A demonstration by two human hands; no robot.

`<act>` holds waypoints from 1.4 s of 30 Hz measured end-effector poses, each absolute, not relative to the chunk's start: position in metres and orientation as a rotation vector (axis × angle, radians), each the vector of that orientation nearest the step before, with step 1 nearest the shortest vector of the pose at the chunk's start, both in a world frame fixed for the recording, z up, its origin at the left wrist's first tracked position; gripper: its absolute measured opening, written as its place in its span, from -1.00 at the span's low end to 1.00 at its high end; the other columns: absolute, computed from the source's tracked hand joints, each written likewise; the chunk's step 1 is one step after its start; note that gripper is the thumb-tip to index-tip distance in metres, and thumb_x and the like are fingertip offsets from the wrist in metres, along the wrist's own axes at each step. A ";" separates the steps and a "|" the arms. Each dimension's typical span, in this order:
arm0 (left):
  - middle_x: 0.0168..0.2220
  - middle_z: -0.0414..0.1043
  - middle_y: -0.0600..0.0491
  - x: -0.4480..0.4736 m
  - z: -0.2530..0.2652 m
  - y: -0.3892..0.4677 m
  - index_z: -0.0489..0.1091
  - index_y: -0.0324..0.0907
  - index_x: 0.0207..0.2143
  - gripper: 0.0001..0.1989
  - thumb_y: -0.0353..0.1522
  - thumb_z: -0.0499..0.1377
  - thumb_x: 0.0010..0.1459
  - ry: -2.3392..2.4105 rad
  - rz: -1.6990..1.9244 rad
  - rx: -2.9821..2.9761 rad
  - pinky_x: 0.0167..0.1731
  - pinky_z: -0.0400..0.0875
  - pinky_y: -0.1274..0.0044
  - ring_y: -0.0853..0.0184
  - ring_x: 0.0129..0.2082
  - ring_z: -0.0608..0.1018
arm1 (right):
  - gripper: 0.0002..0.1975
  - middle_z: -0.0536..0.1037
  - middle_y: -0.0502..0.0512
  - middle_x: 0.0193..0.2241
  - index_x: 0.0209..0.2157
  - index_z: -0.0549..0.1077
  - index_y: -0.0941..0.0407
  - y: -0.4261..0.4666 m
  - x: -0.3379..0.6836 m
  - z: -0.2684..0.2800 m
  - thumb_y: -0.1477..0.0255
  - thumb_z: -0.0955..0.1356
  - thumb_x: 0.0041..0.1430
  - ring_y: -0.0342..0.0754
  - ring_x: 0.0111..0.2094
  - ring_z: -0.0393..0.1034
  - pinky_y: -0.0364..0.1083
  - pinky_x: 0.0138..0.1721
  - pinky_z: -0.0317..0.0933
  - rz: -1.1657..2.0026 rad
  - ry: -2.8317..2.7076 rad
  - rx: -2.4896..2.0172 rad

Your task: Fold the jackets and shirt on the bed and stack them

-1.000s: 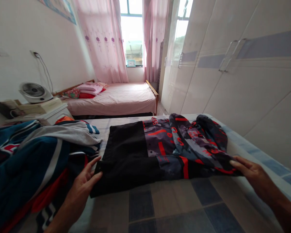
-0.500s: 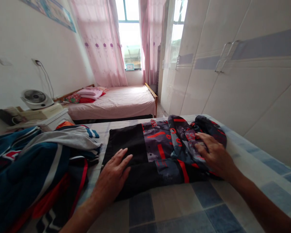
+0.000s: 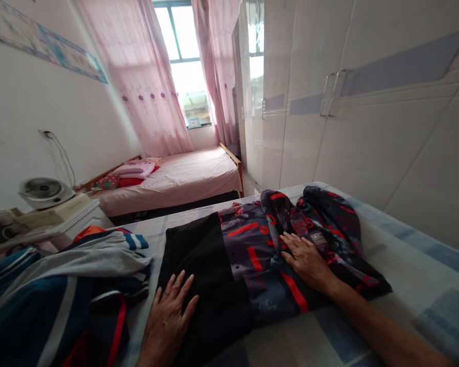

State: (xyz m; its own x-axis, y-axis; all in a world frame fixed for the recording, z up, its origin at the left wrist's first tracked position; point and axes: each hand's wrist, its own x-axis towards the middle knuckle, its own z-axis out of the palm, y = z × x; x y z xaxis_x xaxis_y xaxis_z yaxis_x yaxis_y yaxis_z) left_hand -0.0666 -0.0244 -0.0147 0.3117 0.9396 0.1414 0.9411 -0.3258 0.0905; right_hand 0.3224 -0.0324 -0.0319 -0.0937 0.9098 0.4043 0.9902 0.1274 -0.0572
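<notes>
A black hooded jacket (image 3: 199, 255) with a grey and red lettered pattern lies folded on the bed's checked sheet (image 3: 290, 341). My left hand (image 3: 170, 311) rests at the jacket's plain black left side, its fingers spread and the palm down. Over the patterned middle, my right hand (image 3: 306, 257) lies flat with fingers outstretched, near the bunched hood part. Neither hand grips the cloth. Part of the jacket is hidden under my right hand and forearm.
To the left lies a heap of clothes (image 3: 72, 290) in dark blue, grey and red. Behind it a small fan (image 3: 46, 191) stands on a cabinet. A second bed (image 3: 191, 171) with pink bedding is by the window. White wardrobes (image 3: 367, 142) line the right.
My right hand has moved left and down onto the jacket's middle, and its right end now spreads out further. My left hand sits lower on the black side. The view has tilted.
</notes>
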 end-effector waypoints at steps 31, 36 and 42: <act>0.25 0.07 0.06 -0.074 -0.026 -0.014 0.19 -0.04 0.17 -0.49 -0.15 -0.08 0.18 -1.823 -0.214 -2.533 0.16 0.08 0.19 0.17 0.25 0.11 | -0.58 0.30 0.18 0.14 0.08 0.34 0.10 -0.034 0.320 -0.030 0.30 0.16 0.25 0.07 0.16 0.15 0.13 0.12 0.02 -0.319 -2.054 -1.806; 0.24 0.10 0.04 -0.077 -0.029 -0.012 0.20 -0.04 0.16 -0.50 -0.16 -0.07 0.18 -1.809 -0.254 -2.537 0.15 0.10 0.17 0.15 0.25 0.12 | -0.56 0.30 0.19 0.14 0.09 0.32 0.15 -0.033 0.318 -0.028 0.28 0.16 0.25 0.06 0.16 0.15 0.11 0.13 0.02 -0.251 -2.015 -1.858; 0.26 0.06 0.02 -0.084 -0.035 -0.010 0.19 -0.10 0.17 -0.46 -0.14 -0.11 0.18 -1.808 -0.202 -2.566 0.15 0.10 0.20 0.16 0.26 0.09 | -0.53 0.26 0.18 0.17 0.12 0.29 0.15 -0.034 0.318 -0.028 0.25 0.17 0.24 0.06 0.18 0.10 0.11 0.16 -0.03 -0.165 -1.984 -1.872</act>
State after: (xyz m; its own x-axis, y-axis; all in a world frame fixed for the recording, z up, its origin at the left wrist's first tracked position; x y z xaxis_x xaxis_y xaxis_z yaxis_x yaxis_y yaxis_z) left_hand -0.0838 -0.0099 -0.0351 0.3309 0.9381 0.1026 0.9376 -0.3392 0.0770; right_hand 0.3181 -0.0337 -0.0278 -0.0180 0.9297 0.3678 0.9777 0.0934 -0.1883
